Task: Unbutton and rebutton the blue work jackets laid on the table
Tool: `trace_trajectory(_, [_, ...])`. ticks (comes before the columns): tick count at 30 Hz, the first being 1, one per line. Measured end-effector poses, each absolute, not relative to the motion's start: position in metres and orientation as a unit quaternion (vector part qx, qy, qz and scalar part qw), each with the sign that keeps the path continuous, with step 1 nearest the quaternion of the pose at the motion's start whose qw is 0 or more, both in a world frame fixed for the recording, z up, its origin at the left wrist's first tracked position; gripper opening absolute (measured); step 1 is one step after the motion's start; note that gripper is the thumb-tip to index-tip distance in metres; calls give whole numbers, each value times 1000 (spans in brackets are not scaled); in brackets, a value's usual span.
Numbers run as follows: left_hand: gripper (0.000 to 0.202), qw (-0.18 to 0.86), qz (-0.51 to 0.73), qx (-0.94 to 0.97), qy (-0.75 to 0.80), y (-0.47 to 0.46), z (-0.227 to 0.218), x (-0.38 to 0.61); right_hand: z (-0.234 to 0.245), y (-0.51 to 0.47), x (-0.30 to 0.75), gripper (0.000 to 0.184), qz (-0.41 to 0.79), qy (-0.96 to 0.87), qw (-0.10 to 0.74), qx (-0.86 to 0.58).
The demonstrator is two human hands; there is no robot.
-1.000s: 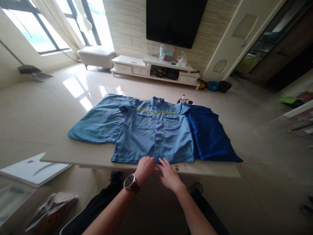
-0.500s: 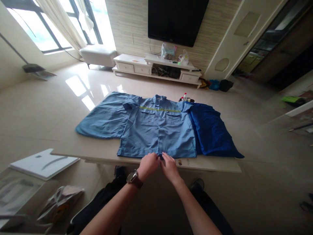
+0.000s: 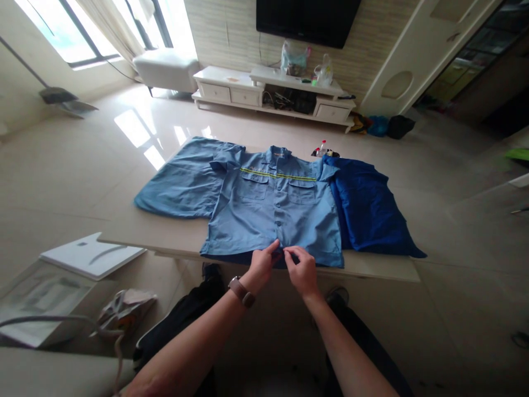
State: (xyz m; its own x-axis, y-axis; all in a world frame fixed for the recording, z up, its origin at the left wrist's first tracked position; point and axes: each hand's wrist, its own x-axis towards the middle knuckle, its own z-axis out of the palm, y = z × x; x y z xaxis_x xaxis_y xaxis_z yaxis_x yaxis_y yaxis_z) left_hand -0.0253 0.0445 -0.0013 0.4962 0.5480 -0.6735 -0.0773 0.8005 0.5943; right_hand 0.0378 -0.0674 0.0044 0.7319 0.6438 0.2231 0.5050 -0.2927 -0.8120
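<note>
A light-blue short-sleeved work shirt [image 3: 256, 218] with a yellow-striped chest and two flap pockets lies front up on a low table [image 3: 173, 236], collar pointing away from me. At the middle of its lower hem, my left hand [image 3: 264, 262] pinches the front edge, thumb on top. My right hand [image 3: 301, 268] is closed on the same edge just to the right, with thumb and forefinger together. Both hands' fingertips nearly meet at the button line. What lies between the fingertips is too small to make out. The hem there is lifted a little off the table.
A folded light-blue cloth [image 3: 177, 182] lies left of the shirt, and a dark-blue cloth [image 3: 367, 209] lies right, partly under the sleeve. Bottles with red caps [image 3: 323, 148] stand behind. A white-lidded box [image 3: 93, 256] sits on the floor at left, beside a plastic bag [image 3: 128, 309].
Both hands have shifted from resting at the hem to pinching and raising it at the button line. The left hand has turned thumb-up. The camera view has tilted down slightly.
</note>
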Motion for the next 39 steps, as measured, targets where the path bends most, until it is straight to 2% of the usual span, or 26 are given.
trace_trajectory(4, [46, 828, 199, 322, 412, 41, -2, -29, 3, -71, 39, 17, 68, -326, 483, -810])
trace_trajectory(6, [46, 820, 195, 377, 384, 39, -4, -31, 3, -72, 41, 19, 72, -311, 484, -815])
trace_trajectory(13, [35, 759, 194, 511, 354, 40, -10, -29, 8, -77, 48, 19, 44, -374, 390, -841])
trace_trajectory(20, [26, 715, 211, 541, 390, 39, -1, -26, 6, -77, 51, 18, 92, -337, 469, -811])
trace_trajectory(24, [20, 709, 209, 547, 392, 39, 1, -24, 2, -76, 51, 23, 137, -279, 517, -798])
trace_trajectory(32, [22, 723, 156, 529, 416, 42, 8, -25, 4, -74, 49, 22, 148, -244, 528, -800])
trace_trajectory(39, [29, 769, 174, 465, 403, 48, 2, -24, -1, -69, 51, 22, 166, -210, 563, -782])
